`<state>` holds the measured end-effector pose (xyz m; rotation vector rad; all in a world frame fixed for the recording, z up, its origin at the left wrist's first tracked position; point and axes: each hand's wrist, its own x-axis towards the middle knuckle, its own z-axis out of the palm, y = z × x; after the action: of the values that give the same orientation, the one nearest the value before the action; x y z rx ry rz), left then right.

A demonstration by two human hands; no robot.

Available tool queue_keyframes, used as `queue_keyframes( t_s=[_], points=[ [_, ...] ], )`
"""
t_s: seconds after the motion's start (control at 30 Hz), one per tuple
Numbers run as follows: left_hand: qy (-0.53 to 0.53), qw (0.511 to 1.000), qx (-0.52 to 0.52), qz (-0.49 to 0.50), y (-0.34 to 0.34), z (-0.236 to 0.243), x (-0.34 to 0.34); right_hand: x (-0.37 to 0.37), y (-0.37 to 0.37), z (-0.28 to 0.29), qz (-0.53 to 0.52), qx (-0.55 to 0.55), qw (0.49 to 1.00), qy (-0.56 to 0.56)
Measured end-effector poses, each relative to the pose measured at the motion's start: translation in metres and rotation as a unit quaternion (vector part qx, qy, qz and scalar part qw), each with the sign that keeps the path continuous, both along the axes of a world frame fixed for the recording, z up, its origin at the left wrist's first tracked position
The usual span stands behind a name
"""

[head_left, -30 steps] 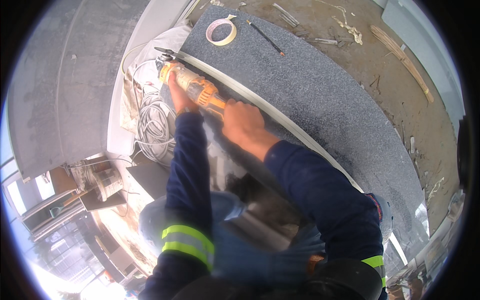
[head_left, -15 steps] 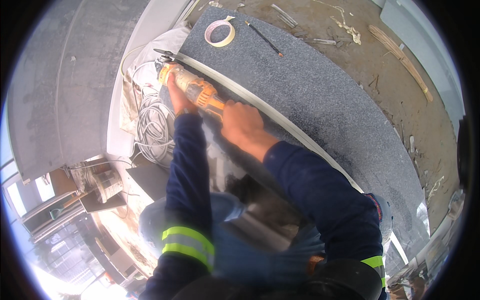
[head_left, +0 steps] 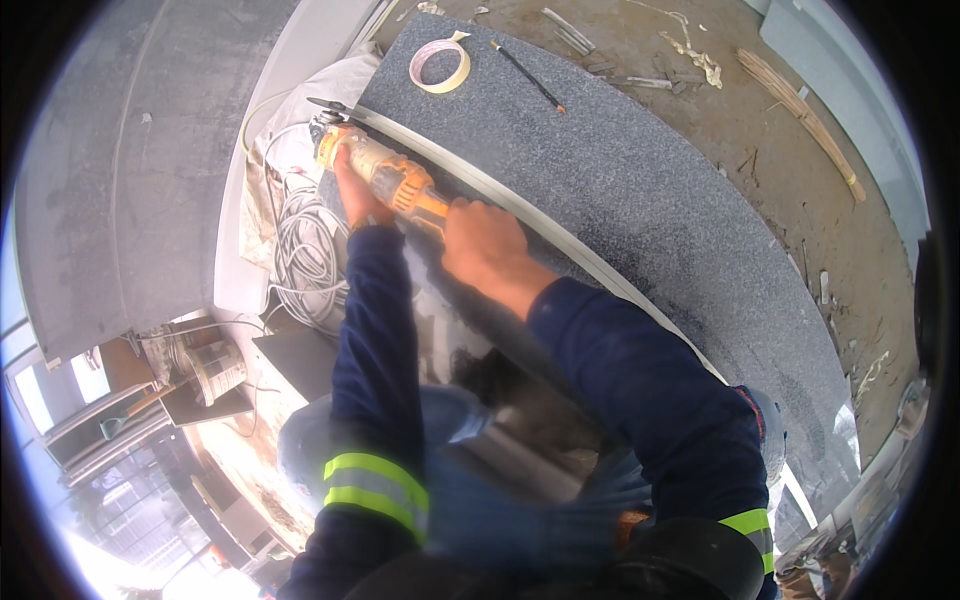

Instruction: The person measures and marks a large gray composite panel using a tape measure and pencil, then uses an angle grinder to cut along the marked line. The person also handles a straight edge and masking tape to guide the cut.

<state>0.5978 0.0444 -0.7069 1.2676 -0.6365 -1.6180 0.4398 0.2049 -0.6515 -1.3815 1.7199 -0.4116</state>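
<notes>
Both my hands hold a yellow and grey angle grinder [head_left: 382, 172]. My left hand [head_left: 357, 192] grips the front of its body, just behind the head; part of that hand is hidden by the tool. My right hand [head_left: 488, 243] is wrapped round the rear handle. The grinder's thin disc [head_left: 327, 104] sits at the far left end of a pale straight strip [head_left: 520, 208], by the corner of a dark speckled stone slab [head_left: 640, 190]. Whether the disc touches the strip or slab I cannot tell.
A roll of masking tape [head_left: 458, 76] and a pencil [head_left: 528, 78] lie on the slab's far end. Coiled grey cable [head_left: 305, 245] is left of my left forearm. A bucket [head_left: 215, 370] stands further left. Wood strips [head_left: 800, 120] and scraps lie on the ground beyond.
</notes>
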Motion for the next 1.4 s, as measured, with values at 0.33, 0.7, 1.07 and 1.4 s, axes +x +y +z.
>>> queue_keyframes(
  t_s=[0.33,0.7,1.07,1.4],
  points=[
    [0.012,1.000,-0.002,-0.005,-0.011,-0.012,0.010,-0.002,0.002,-0.004,-0.008,-0.038,0.999,0.002],
    [-0.024,1.000,-0.014,0.008,0.009,0.009,-0.020,-0.006,-0.001,0.002,0.011,0.009,1.000,0.019],
    [-0.029,0.999,-0.036,0.025,0.002,-0.003,-0.007,-0.002,0.001,-0.002,0.008,0.001,1.000,0.009],
    [-0.041,0.998,-0.031,0.019,-0.001,-0.003,-0.004,0.000,0.002,0.001,-0.002,-0.011,1.000,0.001]
  ],
)
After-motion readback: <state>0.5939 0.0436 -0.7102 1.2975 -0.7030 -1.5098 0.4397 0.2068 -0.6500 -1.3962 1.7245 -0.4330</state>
